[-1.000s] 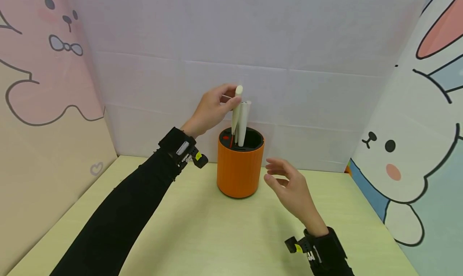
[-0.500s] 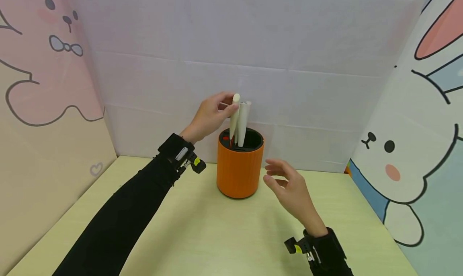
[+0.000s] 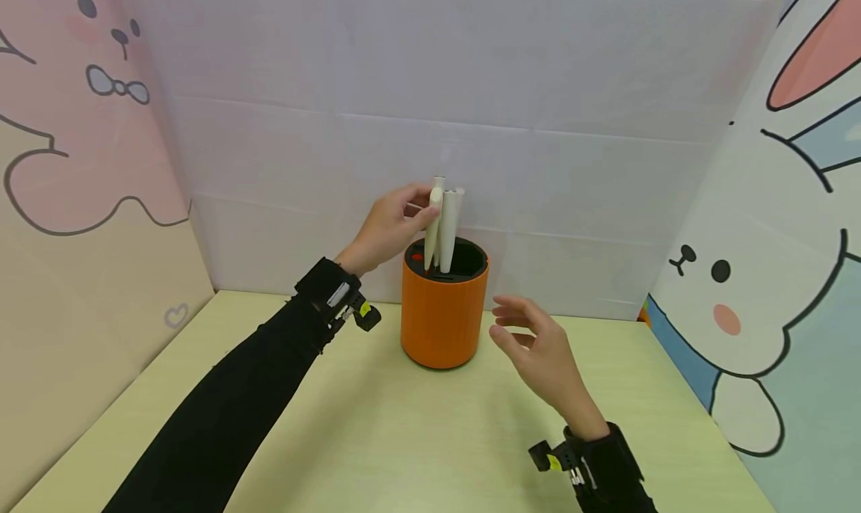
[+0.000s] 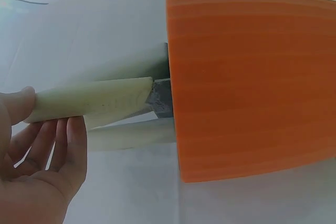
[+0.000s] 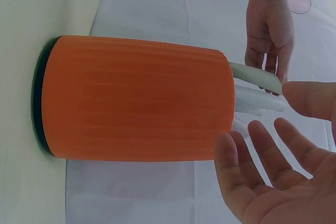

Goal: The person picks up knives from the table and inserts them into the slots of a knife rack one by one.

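Note:
My left hand (image 3: 389, 227) pinches the pale cream handle of a knife (image 3: 431, 240) between thumb and fingers. The knife stands in an orange round knife block (image 3: 444, 322) with a black top. In the left wrist view a short stretch of grey blade (image 4: 161, 98) shows between the handle and the block's rim. Other pale handles (image 3: 449, 232) rise from the block close beside the held one. My right hand (image 3: 543, 356) hovers right of the block, fingers loosely bent and apart from it, holding nothing. The blades inside the block are hidden.
The block stands on a pale yellow table (image 3: 403, 438) near a white back wall (image 3: 303, 161). Side panels carry cartoon prints, a pink animal (image 3: 101, 146) at left and a white rabbit (image 3: 740, 236) at right. A red spot (image 3: 418, 257) marks the block's top.
My left hand has lowered the knife and shifted slightly left, so less blade shows above the block and another handle's end appears behind. The right hand has stayed nearly still.

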{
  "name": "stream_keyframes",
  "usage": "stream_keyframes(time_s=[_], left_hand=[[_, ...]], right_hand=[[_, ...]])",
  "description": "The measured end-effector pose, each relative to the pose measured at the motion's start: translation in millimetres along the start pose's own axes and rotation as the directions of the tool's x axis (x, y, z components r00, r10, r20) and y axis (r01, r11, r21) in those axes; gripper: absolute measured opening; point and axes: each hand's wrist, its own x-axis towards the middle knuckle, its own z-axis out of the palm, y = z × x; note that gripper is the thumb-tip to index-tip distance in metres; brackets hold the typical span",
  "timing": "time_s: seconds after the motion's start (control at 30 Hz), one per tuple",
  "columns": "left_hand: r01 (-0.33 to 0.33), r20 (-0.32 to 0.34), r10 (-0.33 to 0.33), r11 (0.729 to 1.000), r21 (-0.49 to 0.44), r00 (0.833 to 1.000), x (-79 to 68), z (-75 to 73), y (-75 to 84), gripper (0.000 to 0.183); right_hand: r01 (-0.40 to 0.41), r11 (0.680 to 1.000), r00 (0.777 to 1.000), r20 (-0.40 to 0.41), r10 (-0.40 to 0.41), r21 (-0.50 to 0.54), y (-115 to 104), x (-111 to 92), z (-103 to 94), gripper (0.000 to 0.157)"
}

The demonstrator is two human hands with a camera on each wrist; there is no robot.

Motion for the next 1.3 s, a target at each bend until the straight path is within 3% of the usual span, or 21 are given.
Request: stream_keyframes(time_s=[0.4,0.9,1.1,1.3], left_hand=[[0.054,0.008,-0.054,0.998,0.038,0.998,-4.6,3.3,-4.2,0.032],[0.064,0.028,-0.065,0.997,0.054,0.997,-9.2,4.9,-14.3,0.042],[0.063,0.026,-0.067,0.988,0.141,0.997,-27.1,-2.9,-14.0,0.047],[-0.018,-0.038,0.028,0.971,0.237,0.999,-64.9,-18.3,-12.8,0.046]], right_hand=[[0.010,1.000,1.000,-0.002,-0.010,0.011,-1.1,-0.4,-0.4,0.037],[0.003,1.000,1.000,-0.010,-0.003,0.005,-0.9,-1.9,-2.3,0.037],[0.005,1.000,1.000,-0.008,-0.006,-0.021,-3.0,-3.7,-4.7,0.036],[0.029,0.997,0.999,-0.023,-0.031,-0.075,13.1,-11.2,-17.6,0.040]])
